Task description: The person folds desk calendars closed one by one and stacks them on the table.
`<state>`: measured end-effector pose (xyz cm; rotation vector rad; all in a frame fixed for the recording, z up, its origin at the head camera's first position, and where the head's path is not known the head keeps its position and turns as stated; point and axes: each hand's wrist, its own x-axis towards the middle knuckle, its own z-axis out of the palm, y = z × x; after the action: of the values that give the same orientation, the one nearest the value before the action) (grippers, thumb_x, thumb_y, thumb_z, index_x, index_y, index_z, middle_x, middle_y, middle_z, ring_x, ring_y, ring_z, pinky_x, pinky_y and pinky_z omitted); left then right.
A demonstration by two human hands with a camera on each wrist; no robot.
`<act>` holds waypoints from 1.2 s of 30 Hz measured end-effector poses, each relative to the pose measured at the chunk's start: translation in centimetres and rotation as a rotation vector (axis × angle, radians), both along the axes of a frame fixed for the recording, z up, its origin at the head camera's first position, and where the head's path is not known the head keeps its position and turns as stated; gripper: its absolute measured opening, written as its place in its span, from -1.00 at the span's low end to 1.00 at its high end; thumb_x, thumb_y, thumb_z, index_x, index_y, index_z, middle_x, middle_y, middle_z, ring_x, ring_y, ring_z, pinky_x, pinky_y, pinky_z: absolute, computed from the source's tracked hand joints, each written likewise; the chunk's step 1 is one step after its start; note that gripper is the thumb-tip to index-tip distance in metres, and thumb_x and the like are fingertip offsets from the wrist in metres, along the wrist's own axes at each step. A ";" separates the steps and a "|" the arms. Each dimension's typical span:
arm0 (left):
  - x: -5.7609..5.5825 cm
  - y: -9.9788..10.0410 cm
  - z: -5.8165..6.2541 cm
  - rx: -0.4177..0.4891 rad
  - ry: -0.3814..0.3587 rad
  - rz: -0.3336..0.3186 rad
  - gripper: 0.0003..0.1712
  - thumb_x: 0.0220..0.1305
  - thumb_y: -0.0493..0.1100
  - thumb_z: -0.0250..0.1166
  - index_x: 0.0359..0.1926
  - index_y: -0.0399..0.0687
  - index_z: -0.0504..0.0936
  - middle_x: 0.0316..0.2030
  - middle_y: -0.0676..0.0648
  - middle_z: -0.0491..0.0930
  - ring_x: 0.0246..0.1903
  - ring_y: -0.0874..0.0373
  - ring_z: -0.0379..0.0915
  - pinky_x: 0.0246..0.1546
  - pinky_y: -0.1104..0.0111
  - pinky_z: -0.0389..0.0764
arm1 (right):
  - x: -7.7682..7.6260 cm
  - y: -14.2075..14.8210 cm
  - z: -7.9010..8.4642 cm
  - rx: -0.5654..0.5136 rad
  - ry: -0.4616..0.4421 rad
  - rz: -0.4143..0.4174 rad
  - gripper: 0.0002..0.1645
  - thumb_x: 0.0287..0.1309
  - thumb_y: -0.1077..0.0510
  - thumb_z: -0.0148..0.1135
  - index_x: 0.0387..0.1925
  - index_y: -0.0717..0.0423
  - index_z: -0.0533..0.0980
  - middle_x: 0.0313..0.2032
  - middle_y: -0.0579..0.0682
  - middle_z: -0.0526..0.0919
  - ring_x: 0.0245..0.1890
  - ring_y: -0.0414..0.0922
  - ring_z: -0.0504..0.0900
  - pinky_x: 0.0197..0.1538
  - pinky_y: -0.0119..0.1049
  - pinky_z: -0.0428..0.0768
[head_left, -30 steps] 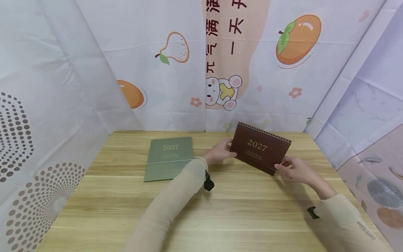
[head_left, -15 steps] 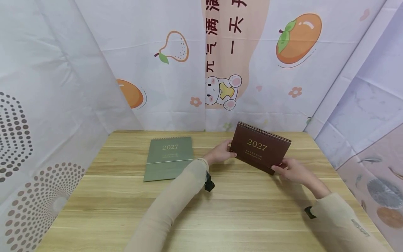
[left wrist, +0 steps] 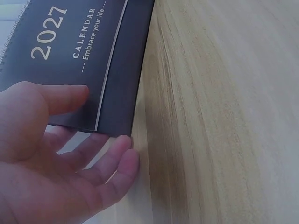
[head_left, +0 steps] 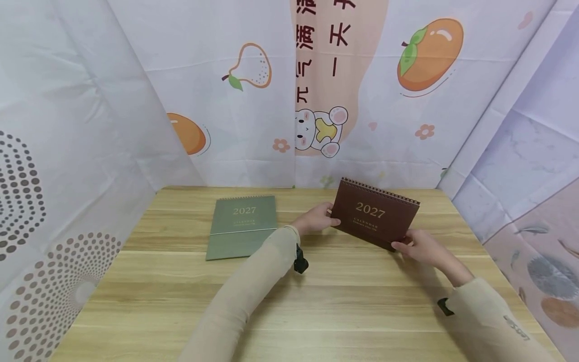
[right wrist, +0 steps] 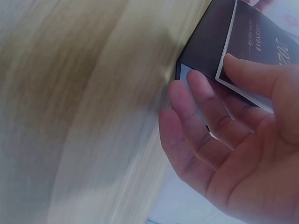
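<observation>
A dark brown 2027 desk calendar [head_left: 373,213] with a spiral along its top stands propped up at the back right of the table, turned at an angle. My left hand [head_left: 315,218] holds its left edge, thumb [left wrist: 70,97] on the front cover and some fingers behind. At the lower right corner my right hand [head_left: 422,246] pinches the other edge. In the right wrist view its thumb [right wrist: 250,72] lies on the cover, with the fingers by the open side of the folded stand. A green 2027 desk calendar [head_left: 242,226] is left of my left arm, partly covered by the sleeve.
The wooden table [head_left: 344,306] runs back to a white printed curtain [head_left: 226,130]. More printed cloth [head_left: 534,166] hangs along the right side, and a dotted sheet [head_left: 68,201] along the left.
My right hand has shifted slightly left, its thumb further in against the brown calendar's corner. The calendar's top edge has dropped a little. The left hand stays nearly in place.
</observation>
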<state>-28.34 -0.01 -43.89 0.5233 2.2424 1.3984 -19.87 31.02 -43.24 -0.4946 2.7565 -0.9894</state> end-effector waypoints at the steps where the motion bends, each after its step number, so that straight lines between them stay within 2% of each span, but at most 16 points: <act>1: 0.0 0.0 0.0 -0.008 0.002 -0.007 -0.65 0.46 -0.20 0.24 0.17 -0.26 0.46 -0.01 -0.14 0.61 0.04 0.02 0.56 0.09 0.19 0.51 | 0.0 0.0 0.0 0.000 -0.002 -0.001 -0.66 0.36 0.22 0.28 -0.03 0.48 0.56 -0.36 0.10 0.72 -0.48 -0.08 0.67 -0.48 -0.31 0.59; 4: 0.2 -0.2 0.2 -0.050 0.005 -0.032 -0.65 0.50 -0.18 0.20 0.19 -0.26 0.46 0.01 -0.14 0.61 0.01 0.05 0.55 0.05 0.22 0.52 | 0.1 0.1 -0.1 -0.007 -0.010 -0.004 -0.65 0.37 0.20 0.28 -0.02 0.47 0.56 -0.36 0.09 0.72 -0.48 -0.09 0.67 -0.48 -0.31 0.58; 6: 0.3 -0.2 0.3 -0.105 0.025 -0.056 -0.58 0.52 -0.14 0.17 0.27 -0.24 0.43 0.10 -0.14 0.59 0.05 0.08 0.52 0.07 0.24 0.51 | 0.1 0.2 -0.1 -0.014 -0.015 -0.005 -0.65 0.37 0.20 0.28 -0.01 0.47 0.57 -0.36 0.09 0.72 -0.49 -0.09 0.67 -0.49 -0.31 0.58; 9: 0.5 -0.2 0.4 -0.204 0.089 -0.102 -0.49 0.53 -0.09 0.15 0.38 -0.19 0.40 0.24 -0.15 0.52 0.15 0.06 0.47 0.17 0.24 0.47 | 0.1 0.2 -0.1 -0.014 -0.016 0.001 -0.65 0.38 0.20 0.28 -0.01 0.45 0.58 -0.36 0.08 0.73 -0.50 -0.10 0.67 -0.49 -0.32 0.57; 12: 0.5 0.0 0.1 -0.294 0.162 -0.128 -0.47 0.52 -0.03 0.16 0.40 -0.12 0.43 0.29 -0.12 0.51 0.26 0.04 0.42 0.29 0.24 0.39 | 0.1 0.2 0.0 -0.008 -0.013 0.010 -0.67 0.37 0.20 0.28 -0.03 0.44 0.59 -0.37 0.07 0.73 -0.51 -0.11 0.67 -0.50 -0.32 0.57; 15: 0.4 0.2 -0.3 -0.382 0.213 -0.125 -0.48 0.51 0.00 0.18 0.37 -0.09 0.47 0.26 -0.10 0.54 0.30 0.03 0.40 0.29 0.24 0.40 | 0.2 0.1 0.0 -0.007 -0.004 0.023 -0.69 0.36 0.21 0.29 -0.04 0.43 0.59 -0.39 0.05 0.72 -0.52 -0.12 0.65 -0.51 -0.33 0.54; 20: 0.7 0.2 -0.2 -0.476 0.237 -0.114 -0.42 0.50 0.06 0.18 0.39 -0.12 0.45 0.24 -0.13 0.57 0.25 0.01 0.46 0.20 0.24 0.49 | 0.2 0.1 0.1 0.010 0.012 0.046 -0.75 0.34 0.23 0.30 -0.09 0.37 0.62 -0.48 0.00 0.67 -0.58 -0.15 0.57 -0.55 -0.35 0.46; 26: 1.0 -0.2 0.0 -0.471 0.256 -0.116 -0.48 0.50 0.06 0.20 0.28 -0.16 0.54 0.13 -0.14 0.63 0.14 0.02 0.54 0.12 0.24 0.54 | 0.1 0.2 0.0 0.007 0.027 0.041 -0.79 0.30 0.24 0.33 -0.17 0.38 0.66 -0.46 0.02 0.70 -0.55 -0.12 0.63 -0.54 -0.34 0.51; 33: 1.2 -0.5 0.6 -0.422 0.286 -0.107 -0.53 0.50 0.02 0.21 0.22 -0.21 0.55 0.08 -0.15 0.63 0.06 0.04 0.55 0.12 0.23 0.52 | 0.3 0.2 0.5 -0.054 0.002 0.026 -0.74 0.32 0.23 0.32 -0.10 0.40 0.65 -0.39 0.08 0.73 -0.49 -0.06 0.70 -0.45 -0.30 0.62; 36: 1.3 -1.2 0.7 -0.384 0.294 -0.127 -0.59 0.50 0.01 0.21 0.14 -0.21 0.58 -0.06 -0.16 0.67 -0.11 0.06 0.56 -0.02 0.26 0.54 | 0.4 0.1 0.8 -0.080 -0.006 0.019 -0.75 0.32 0.21 0.33 -0.12 0.37 0.66 -0.40 0.08 0.72 -0.48 -0.06 0.69 -0.44 -0.30 0.62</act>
<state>-27.08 -1.18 -43.19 0.7575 2.5734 0.8392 -19.50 31.16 -42.40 -0.5284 2.7106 -1.0979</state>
